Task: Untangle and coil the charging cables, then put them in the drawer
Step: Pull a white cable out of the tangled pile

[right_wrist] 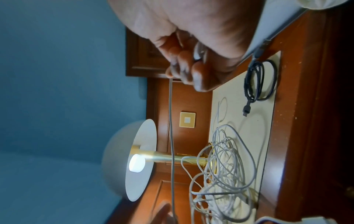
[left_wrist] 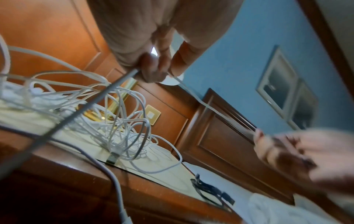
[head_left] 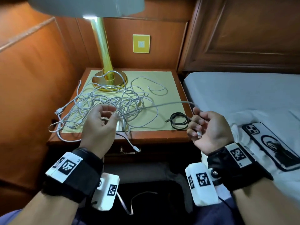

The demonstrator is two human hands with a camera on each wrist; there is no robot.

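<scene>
Low in the frame, the right hand (head_left: 206,127) grips one grey cable (head_left: 170,103) by its end; the left hand (head_left: 99,122) pinches it nearer the tangle (head_left: 110,101). The strand runs left-right between them. Tangle sits mid-frame on the tabletop (head_left: 177,137), closer to the left hand.

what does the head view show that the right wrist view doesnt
Only the head view shows the phone on the bed, the closed drawer's handle, and the left hand pinching a cable. Only the right wrist view shows the lit bulb under the lampshade. Both show the right hand gripping a white cable, the white tangle and the coiled black cable.
</scene>
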